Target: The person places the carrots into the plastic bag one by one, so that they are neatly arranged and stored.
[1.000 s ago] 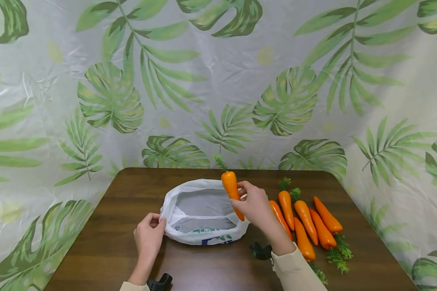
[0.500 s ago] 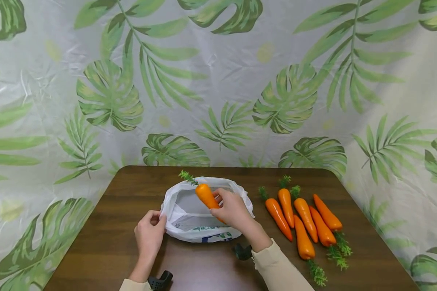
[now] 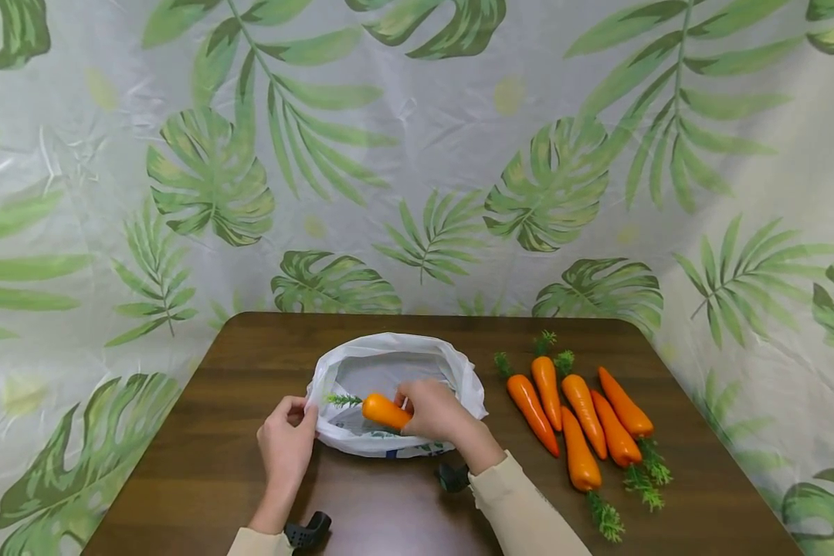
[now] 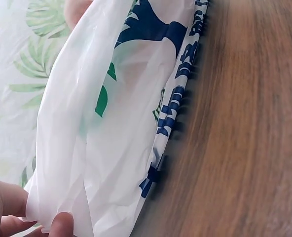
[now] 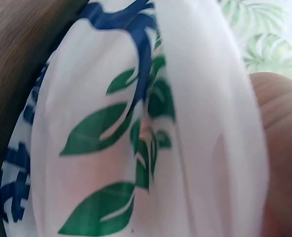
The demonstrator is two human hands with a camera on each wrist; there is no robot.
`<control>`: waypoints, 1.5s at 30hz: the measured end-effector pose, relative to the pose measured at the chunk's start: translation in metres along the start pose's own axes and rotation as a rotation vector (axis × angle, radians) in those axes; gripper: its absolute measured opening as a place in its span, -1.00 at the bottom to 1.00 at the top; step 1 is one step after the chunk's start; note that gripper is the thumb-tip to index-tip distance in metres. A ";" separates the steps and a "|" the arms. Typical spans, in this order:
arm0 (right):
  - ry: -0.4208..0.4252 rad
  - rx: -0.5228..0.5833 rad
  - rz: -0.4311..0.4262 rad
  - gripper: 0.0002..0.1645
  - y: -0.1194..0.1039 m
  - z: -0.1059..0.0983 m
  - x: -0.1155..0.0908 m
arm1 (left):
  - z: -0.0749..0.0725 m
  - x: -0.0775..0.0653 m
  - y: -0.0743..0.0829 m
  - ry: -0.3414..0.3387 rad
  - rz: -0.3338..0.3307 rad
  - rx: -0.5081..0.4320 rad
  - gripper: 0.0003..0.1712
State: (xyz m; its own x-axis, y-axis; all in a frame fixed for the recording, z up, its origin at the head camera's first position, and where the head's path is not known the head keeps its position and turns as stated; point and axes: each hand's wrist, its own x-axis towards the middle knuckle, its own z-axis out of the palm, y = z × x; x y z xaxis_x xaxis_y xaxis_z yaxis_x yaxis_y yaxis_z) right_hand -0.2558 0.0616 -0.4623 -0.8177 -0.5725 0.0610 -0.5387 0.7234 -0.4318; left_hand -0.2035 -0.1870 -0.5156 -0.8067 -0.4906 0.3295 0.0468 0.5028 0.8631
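— Head view: my right hand [image 3: 431, 411] grips the carrot [image 3: 384, 410] inside the bag [image 3: 452, 363]; my left hand [image 3: 285, 446] pinches its nine-o'clock rim.

— Risk?

— Rim may slip, collapsing the mouth; five carrots [image 3: 580, 421] wait at three o'clock.

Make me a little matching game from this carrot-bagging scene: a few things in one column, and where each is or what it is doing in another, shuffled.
Things:
1. left hand
2. right hand
3. carrots
4. plastic bag

States:
A. lying in a group on the table, to the right of the bag
B. pinches the bag's rim at its left edge
C. holds an orange carrot inside the bag's mouth
D. white, open, lying on the table between the hands

Pairs: 1-B, 2-C, 3-A, 4-D
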 end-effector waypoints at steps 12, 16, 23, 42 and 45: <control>-0.108 -0.055 -0.023 -0.80 0.005 0.003 -0.002 | -0.002 -0.002 0.002 -0.006 0.008 0.017 -0.96; -0.130 -0.035 -0.020 -0.80 0.005 -0.001 -0.002 | -0.001 -0.002 0.002 -0.010 0.007 0.019 -0.97; -0.125 -0.023 -0.041 -0.76 0.005 -0.002 -0.002 | -0.001 -0.003 0.002 -0.002 0.028 0.049 -0.95; -0.018 0.070 0.068 -0.52 -0.005 -0.029 -0.013 | -0.001 -0.004 0.002 -0.005 0.036 0.070 -0.96; 0.025 0.061 0.079 -0.51 -0.004 -0.036 -0.016 | -0.002 -0.004 0.002 -0.001 0.039 0.073 -0.95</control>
State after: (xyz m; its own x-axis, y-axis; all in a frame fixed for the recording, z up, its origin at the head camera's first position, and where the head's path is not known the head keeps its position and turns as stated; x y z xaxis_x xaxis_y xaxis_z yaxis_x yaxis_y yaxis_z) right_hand -0.2479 0.0820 -0.4297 -0.8623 -0.5042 0.0471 -0.4598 0.7407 -0.4899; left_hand -0.1990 -0.1853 -0.5150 -0.8056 -0.4689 0.3621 0.0355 0.5719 0.8196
